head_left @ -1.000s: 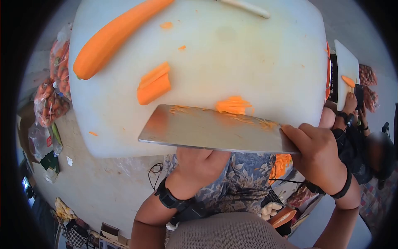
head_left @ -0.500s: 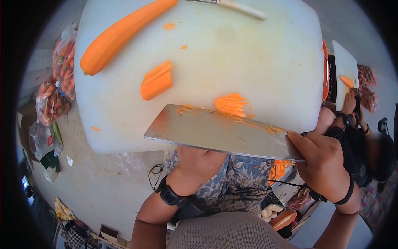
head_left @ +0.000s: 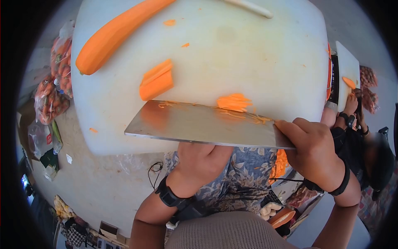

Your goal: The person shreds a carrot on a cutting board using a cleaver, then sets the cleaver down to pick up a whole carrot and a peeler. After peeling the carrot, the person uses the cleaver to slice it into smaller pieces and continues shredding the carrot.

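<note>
My right hand (head_left: pixel 313 151) is closed on the handle end of a cleaver (head_left: pixel 199 126), whose broad blade lies slantwise over the near edge of the white cutting board (head_left: pixel 257 54). Thin orange shreds cling along the far edge of the blade. My left hand (head_left: pixel 203 159) is just below the blade, its fingers hidden behind it. A pile of thin carrot strips (head_left: pixel 234 102) rests by the blade's far edge. A cut carrot chunk (head_left: pixel 156 81) lies further left, with a large peeled carrot (head_left: pixel 118 35) beyond it.
At the board's far edge lies a white-handled tool (head_left: pixel 251 7). Bags of carrots (head_left: pixel 52 101) stand on the floor at left. To the right, another person's hand (head_left: pixel 351 103) works at a second board (head_left: pixel 346 62).
The cleaver and my right hand have moved left and a little away from me. The strips and the chunk have hardly shifted.
</note>
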The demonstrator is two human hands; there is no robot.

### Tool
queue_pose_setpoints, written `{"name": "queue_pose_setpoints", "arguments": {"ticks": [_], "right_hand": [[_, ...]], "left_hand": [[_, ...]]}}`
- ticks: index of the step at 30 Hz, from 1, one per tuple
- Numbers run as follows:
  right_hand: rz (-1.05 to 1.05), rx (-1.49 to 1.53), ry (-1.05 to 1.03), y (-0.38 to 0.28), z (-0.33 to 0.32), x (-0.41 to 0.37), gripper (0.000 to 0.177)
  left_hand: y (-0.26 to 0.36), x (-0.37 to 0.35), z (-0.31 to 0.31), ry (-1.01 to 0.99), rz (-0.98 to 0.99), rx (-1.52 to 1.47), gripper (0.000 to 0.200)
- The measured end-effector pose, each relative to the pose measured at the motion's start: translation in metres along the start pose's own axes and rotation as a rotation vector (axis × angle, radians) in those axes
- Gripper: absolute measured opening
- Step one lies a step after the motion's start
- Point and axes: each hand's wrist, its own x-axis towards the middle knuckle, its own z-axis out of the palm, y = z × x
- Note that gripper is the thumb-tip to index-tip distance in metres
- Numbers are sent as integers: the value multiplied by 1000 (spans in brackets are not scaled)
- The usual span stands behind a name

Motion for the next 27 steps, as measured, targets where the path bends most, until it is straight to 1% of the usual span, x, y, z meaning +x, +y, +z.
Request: {"name": "queue_pose_setpoints", "arguments": {"ticks": [2,6,8,9,11,12,14,18,20,21,23,27], "right_hand": [[-9,-37,-2,-2,2,0,37],[-2,-50,-13,-11,-12,-5,38],[27,-97,-25,-13,-18,-13,42],[28,-100,-23,-13,-19,-17,42],[39,-66,-1,-12,-19,-23,45],[40,-67,-1,-10,-20,-25,45],[-10,-162,28,-8,-20,-26,27],[-11,-165,10,-7,-20,-23,27],[-6,-197,12,-6,-17,-20,29],[-5,-196,7,-4,-14,-17,29],[39,-73,-11,1,-5,-10,46],[18,-24,23,-4,2,1,41]], "left_hand": [[1,-2,2,20,-59,-46,36],[1,-1,1,9,-24,-12,34],[3,0,3,46,-112,-85,25],[2,-1,3,49,-109,-86,25],[-1,-2,3,46,-15,-24,25],[-1,-2,3,46,-14,-25,25],[-1,-1,3,48,-8,-26,25],[0,-1,0,44,-17,5,25],[-1,-3,-1,3,-6,-3,34],[-1,-2,-2,1,-10,-5,34],[0,0,-4,-39,-39,-39,37],[1,1,0,9,-4,6,39]]}}
